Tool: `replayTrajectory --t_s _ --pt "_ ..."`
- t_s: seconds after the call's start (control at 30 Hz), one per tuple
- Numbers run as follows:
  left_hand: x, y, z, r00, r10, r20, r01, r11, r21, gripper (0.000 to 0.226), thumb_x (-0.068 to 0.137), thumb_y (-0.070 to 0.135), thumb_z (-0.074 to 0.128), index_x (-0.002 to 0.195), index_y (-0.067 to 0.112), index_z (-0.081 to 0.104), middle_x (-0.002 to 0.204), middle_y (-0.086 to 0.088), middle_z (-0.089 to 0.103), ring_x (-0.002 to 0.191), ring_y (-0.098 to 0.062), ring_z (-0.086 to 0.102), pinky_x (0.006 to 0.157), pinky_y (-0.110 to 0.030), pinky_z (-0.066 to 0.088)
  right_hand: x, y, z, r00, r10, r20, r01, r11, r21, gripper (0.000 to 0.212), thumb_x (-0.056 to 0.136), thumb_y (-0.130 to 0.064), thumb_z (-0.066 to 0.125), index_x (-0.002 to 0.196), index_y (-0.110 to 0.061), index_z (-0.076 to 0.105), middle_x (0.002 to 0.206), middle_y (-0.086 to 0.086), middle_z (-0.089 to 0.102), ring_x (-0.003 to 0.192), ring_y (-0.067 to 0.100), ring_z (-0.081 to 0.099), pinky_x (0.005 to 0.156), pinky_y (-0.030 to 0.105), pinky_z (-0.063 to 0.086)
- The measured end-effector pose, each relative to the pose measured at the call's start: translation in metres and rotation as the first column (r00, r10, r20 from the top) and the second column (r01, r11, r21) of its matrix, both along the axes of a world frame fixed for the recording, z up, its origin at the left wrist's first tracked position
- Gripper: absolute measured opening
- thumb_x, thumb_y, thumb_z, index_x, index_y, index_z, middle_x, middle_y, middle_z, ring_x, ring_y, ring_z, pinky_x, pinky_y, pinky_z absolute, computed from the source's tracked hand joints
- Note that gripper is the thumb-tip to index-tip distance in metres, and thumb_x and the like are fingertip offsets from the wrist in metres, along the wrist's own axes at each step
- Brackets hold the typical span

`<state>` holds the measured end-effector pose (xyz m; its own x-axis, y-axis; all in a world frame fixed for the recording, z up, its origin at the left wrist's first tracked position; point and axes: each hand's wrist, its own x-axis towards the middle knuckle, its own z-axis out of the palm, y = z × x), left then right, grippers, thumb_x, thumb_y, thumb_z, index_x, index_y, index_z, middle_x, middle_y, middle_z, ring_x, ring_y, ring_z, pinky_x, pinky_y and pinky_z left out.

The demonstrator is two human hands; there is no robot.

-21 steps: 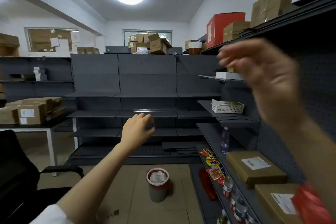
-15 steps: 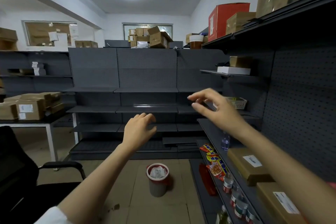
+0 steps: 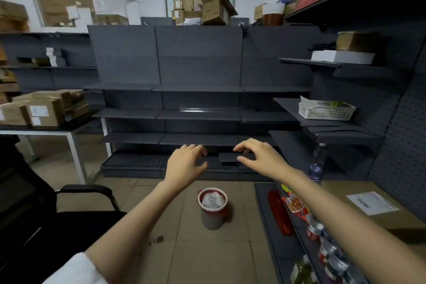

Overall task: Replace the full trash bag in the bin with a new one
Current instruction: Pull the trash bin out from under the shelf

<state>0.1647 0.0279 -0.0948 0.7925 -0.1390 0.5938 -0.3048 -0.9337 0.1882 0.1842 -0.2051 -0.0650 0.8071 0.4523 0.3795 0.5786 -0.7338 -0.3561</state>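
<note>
Both arms stretched forward: left hand and right hand empty, fingers loosely curled. The bin stands on the floor below, its red bag stuffed full.

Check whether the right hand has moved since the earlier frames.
Yes. The right hand has dropped from the upper shelves on the right to the bottom shelf ahead, level with the left hand, above the bin.
</note>
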Motion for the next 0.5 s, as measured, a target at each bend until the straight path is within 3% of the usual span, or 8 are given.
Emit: replayTrajectory --t_s 0.13,0.5 --pt "0.08 0.018 -0.012 0.999 -0.013 -0.03 0.013 1.0 0.015 0.022 0.083 0.034 0.061 0.101 0.021 0.061 0.096 0.002 0.066 0.088 -0.015 0.056 0.072 -0.027 0.042 0.079 0.023 -0.023 1.0 -0.014 -0.011 0.013 0.993 -0.116 0.026 0.089 -0.033 0.058 0.115 -0.029 0.057 0.114 -0.008 0.06 0.102 0.009 0.057 0.094 0.031 0.042" --pt "0.289 0.017 -0.08 0.978 -0.033 -0.206 0.034 0.999 0.001 0.024 0.082 0.033 0.06 0.103 0.021 0.06 0.099 0.001 0.066 0.094 -0.021 0.058 0.074 -0.032 0.043 0.275 0.03 -0.089 0.989 -0.061 -0.136 0.04 0.988 -0.152 0.025 0.089 -0.031 0.057 0.114 -0.027 0.058 0.113 -0.007 0.059 0.102 0.008 0.057 0.085 0.025 0.033"
